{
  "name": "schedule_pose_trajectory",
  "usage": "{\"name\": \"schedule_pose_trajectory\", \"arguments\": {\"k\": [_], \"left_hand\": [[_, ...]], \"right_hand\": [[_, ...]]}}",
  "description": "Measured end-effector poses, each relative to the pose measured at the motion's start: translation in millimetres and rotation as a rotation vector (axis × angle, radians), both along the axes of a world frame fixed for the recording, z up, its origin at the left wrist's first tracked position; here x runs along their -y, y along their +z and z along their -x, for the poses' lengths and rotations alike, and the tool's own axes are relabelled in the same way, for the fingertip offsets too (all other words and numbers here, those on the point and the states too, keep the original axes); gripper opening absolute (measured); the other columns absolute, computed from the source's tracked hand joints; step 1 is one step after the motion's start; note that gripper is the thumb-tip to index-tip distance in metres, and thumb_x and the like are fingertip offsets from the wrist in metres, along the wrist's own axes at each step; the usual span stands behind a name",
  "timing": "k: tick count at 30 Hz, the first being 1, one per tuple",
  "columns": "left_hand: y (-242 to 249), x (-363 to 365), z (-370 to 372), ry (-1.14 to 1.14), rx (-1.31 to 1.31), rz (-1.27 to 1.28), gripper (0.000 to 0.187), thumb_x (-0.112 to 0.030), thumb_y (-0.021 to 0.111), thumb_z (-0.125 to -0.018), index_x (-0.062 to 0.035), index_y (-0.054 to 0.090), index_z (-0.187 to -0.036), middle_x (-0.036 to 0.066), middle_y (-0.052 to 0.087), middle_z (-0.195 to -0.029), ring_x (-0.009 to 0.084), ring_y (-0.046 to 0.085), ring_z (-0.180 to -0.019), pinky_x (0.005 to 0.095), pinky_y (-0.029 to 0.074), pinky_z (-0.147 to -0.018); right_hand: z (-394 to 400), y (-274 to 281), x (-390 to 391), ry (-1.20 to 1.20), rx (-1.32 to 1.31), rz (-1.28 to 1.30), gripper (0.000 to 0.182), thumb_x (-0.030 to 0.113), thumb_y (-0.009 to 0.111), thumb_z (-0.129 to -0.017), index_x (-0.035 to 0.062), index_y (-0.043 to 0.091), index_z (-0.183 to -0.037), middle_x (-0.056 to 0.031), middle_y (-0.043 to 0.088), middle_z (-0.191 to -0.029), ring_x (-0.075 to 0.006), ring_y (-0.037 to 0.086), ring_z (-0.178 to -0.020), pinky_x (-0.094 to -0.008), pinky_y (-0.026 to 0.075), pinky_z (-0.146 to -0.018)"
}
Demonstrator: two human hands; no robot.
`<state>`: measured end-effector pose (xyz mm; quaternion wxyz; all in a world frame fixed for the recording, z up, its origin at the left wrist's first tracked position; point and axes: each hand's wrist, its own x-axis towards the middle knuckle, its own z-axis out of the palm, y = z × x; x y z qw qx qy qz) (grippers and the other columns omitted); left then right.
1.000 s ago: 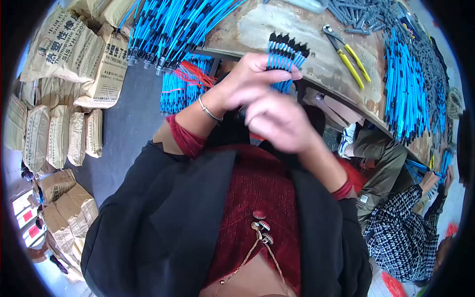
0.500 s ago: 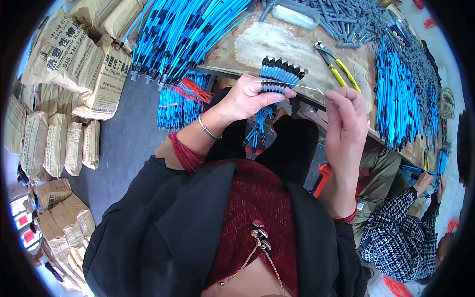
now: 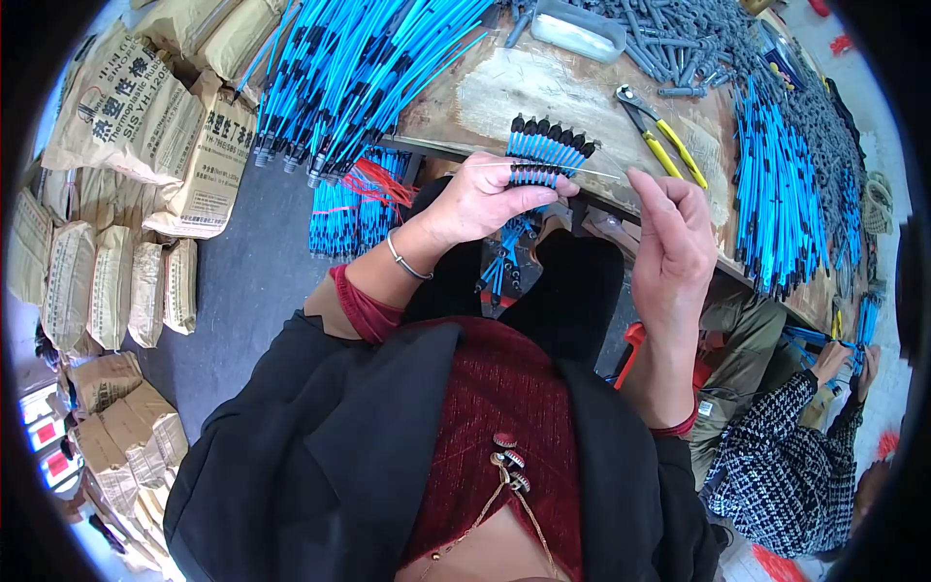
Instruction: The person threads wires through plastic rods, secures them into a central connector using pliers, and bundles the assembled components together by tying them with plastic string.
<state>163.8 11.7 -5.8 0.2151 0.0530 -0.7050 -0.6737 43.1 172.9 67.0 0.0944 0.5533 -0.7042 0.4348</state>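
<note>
My left hand [image 3: 490,202] is closed around a fanned row of blue cable pieces [image 3: 548,147] with black tips, held side by side above my lap. Across the row runs a thin, pale, straight wire [image 3: 596,175], which sticks out on both sides. At its right end my right hand [image 3: 677,238] has thumb and forefinger pinched together; the exact contact is too small to make out. Below, more blue pieces [image 3: 499,267] with black ends hang between my knees, partly covered by my left hand.
The wooden table [image 3: 504,92] carries yellow-handled pliers [image 3: 669,141], a clear tray [image 3: 579,37], grey plastic parts [image 3: 669,34] and blue cable bundles [image 3: 776,194]. Another blue bundle [image 3: 339,78] overhangs its left edge. Paper sacks [image 3: 126,126] stand left; a co-worker [image 3: 790,451] sits right.
The wire now looks straighter and shows farther out on the left of the row. My right hand has shifted slightly left; my left hand stays in nearly the same place.
</note>
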Motion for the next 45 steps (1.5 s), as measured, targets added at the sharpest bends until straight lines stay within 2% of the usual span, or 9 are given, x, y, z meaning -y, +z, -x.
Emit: {"name": "schedule_pose_trajectory", "arguments": {"k": [2, 5, 14, 20, 23, 26, 29, 45], "left_hand": [[2.2, -0.3, -0.6, -0.005, 0.008, 0.017, 0.014, -0.003, 0.061, -0.081, -0.0005, 0.066, -0.094, 0.010, 0.067, -0.096, 0.0160, 0.061, -0.092, 0.0307, 0.046, -0.085], [2.9, -1.1, -0.2, -0.004, 0.008, 0.033, 0.014, -0.003, 0.061, -0.080, -0.0007, 0.066, -0.094, 0.010, 0.067, -0.096, 0.0156, 0.061, -0.091, 0.0302, 0.046, -0.085], [3.6, -3.4, 2.8, 0.001, 0.005, 0.088, 0.015, -0.004, 0.061, -0.081, -0.0013, 0.067, -0.095, 0.008, 0.067, -0.095, 0.0133, 0.061, -0.088, 0.0281, 0.047, -0.082], [6.3, -3.1, 2.5, 0.003, 0.006, 0.150, 0.016, -0.004, 0.061, -0.081, -0.0023, 0.067, -0.095, 0.007, 0.068, -0.093, 0.0127, 0.062, -0.086, 0.0276, 0.048, -0.080], [4.7, -2.9, 2.5, -0.010, 0.014, 0.145, 0.015, -0.004, 0.061, -0.081, -0.0022, 0.067, -0.095, 0.007, 0.068, -0.092, 0.0130, 0.062, -0.086, 0.0273, 0.049, -0.079], [4.1, -2.8, 1.8, -0.007, 0.033, 0.130, 0.015, -0.004, 0.061, -0.081, -0.0023, 0.067, -0.095, 0.007, 0.068, -0.092, 0.0130, 0.062, -0.086, 0.0271, 0.048, -0.079], [5.9, -3.1, 1.8, -0.004, 0.041, 0.116, 0.015, -0.004, 0.061, -0.081, -0.0024, 0.067, -0.095, 0.007, 0.068, -0.093, 0.0131, 0.062, -0.087, 0.0272, 0.048, -0.079], [5.7, -1.3, 2.0, -0.014, 0.002, 0.087, 0.016, -0.003, 0.060, -0.081, -0.0013, 0.067, -0.095, 0.008, 0.068, -0.093, 0.0137, 0.062, -0.089, 0.0283, 0.048, -0.082]], "right_hand": [[0.2, 0.4, 0.2, -0.005, 0.001, -0.007, 0.039, -0.016, 0.054, -0.068, 0.0009, 0.063, -0.102, -0.0124, 0.053, -0.082, -0.0244, 0.055, -0.074, -0.0295, 0.045, -0.067], [-1.3, 1.2, -1.1, -0.017, 0.019, -0.040, 0.029, -0.010, 0.053, -0.078, 0.0014, 0.063, -0.102, -0.0107, 0.055, -0.084, -0.0209, 0.054, -0.077, -0.0281, 0.043, -0.070], [-0.7, 7.2, -0.5, -0.105, -0.266, -0.048, 0.036, -0.013, 0.057, -0.069, 0.0031, 0.065, -0.100, -0.0096, 0.052, -0.080, -0.0196, 0.054, -0.070, -0.0278, 0.044, -0.061], [1.8, 11.4, 0.7, -0.120, -0.324, -0.046, 0.036, -0.013, 0.058, -0.067, 0.0026, 0.065, -0.098, -0.0089, 0.051, -0.079, -0.0199, 0.053, -0.069, -0.0277, 0.044, -0.061], [3.3, 13.6, 0.5, -0.053, -0.226, -0.052, 0.032, -0.012, 0.058, -0.070, 0.0019, 0.065, -0.097, -0.0086, 0.051, -0.078, -0.0197, 0.053, -0.070, -0.0270, 0.043, -0.061], [6.0, 16.1, -0.1, -0.035, -0.170, -0.046, 0.038, -0.013, 0.056, -0.063, 0.0034, 0.065, -0.096, -0.0097, 0.050, -0.077, -0.0226, 0.054, -0.069, -0.0311, 0.045, -0.061], [6.3, 17.3, -0.2, -0.028, -0.158, -0.055, 0.037, -0.014, 0.056, -0.064, 0.0029, 0.065, -0.096, -0.0097, 0.050, -0.077, -0.0228, 0.054, -0.068, -0.0313, 0.045, -0.061], [12.7, 11.0, 4.7, 0.063, -0.010, -0.026, 0.033, -0.013, 0.057, -0.068, 0.0030, 0.065, -0.096, -0.0085, 0.051, -0.074, -0.0201, 0.054, -0.066, -0.0277, 0.044, -0.059]]}}
